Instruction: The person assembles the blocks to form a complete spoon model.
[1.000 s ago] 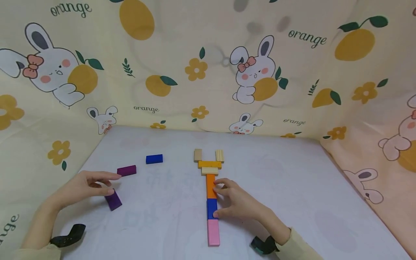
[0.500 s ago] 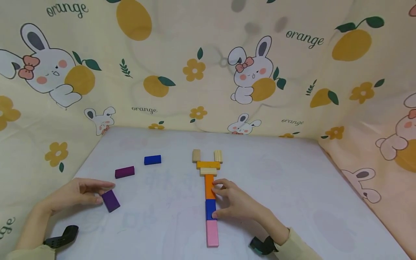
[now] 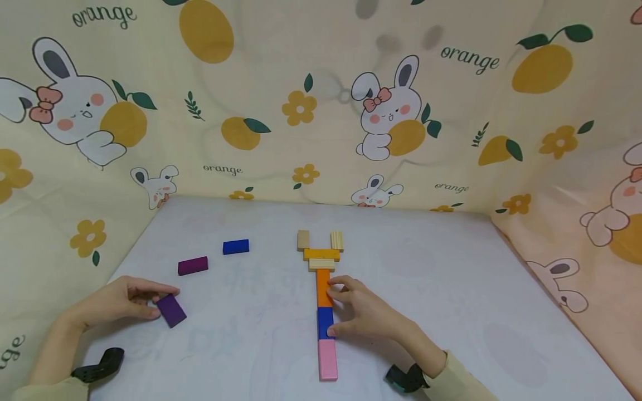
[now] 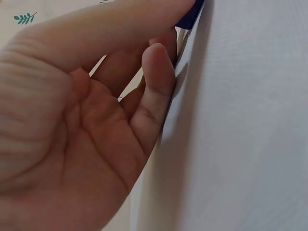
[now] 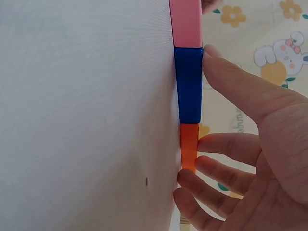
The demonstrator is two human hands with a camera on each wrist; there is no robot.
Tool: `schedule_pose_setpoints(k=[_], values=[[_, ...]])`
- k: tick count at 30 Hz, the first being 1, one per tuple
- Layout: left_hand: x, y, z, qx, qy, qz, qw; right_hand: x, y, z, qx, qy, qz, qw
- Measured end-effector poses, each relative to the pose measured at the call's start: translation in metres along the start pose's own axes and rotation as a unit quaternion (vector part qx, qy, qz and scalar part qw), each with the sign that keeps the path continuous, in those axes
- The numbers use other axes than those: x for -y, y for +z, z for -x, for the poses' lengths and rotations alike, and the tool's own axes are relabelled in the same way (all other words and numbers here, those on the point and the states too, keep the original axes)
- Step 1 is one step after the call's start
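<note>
On the left side of the table, my left hand (image 3: 117, 303) has its thumb and forefinger about a purple block (image 3: 171, 310), seeming to pinch it. In the left wrist view only a dark edge of the block (image 4: 191, 17) shows by the thumb. My right hand (image 3: 373, 309) rests at the right side of a row of blocks. Its thumb touches a blue block (image 3: 325, 322), its fingertips an orange block (image 3: 323, 287). A pink block (image 3: 328, 361) ends the row nearest me. In the right wrist view these blocks lie end to end.
Beyond the orange block lie a small wooden block (image 3: 321, 265), a yellow-orange crosswise block (image 3: 321, 255) and two upright-set wooden blocks (image 3: 303, 240). A magenta-purple block (image 3: 193, 265) and another blue block (image 3: 236, 247) lie apart at left. Printed cloth (image 3: 271, 72) hangs behind the table.
My left hand has moved toward me and left, from over the magenta-purple block down to the purple block. My right hand has stayed in place, and the blocks look unmoved.
</note>
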State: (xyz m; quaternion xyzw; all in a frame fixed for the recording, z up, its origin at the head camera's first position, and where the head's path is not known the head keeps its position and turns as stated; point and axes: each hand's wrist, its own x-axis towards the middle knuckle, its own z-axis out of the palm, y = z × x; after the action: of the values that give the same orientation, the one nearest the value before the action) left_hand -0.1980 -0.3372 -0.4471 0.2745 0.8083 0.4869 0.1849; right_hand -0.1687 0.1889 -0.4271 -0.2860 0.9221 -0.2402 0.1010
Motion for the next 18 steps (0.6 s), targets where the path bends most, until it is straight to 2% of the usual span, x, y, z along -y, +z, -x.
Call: schedule_pose_setpoints(k=[7,14,18], values=[[-0.0031,0.0009,0.0009,-0.011,-0.024,-0.002,0.9997,-0.0016,0.0008,0.0004,-0.003,-0.005,0.003,1.0000],[-0.0026,0.0020,0.0017,-0.021,-0.028,0.007,0.9994,-0.0011,0.0007,0.0009,-0.004,-0.004,0.000,1.0000],[-0.0033,0.0020,0.0021,-0.026,-0.033,-0.003,0.9991,-0.0001,0.0001,0.0012,-0.003,-0.001,-0.001,1.0000]])
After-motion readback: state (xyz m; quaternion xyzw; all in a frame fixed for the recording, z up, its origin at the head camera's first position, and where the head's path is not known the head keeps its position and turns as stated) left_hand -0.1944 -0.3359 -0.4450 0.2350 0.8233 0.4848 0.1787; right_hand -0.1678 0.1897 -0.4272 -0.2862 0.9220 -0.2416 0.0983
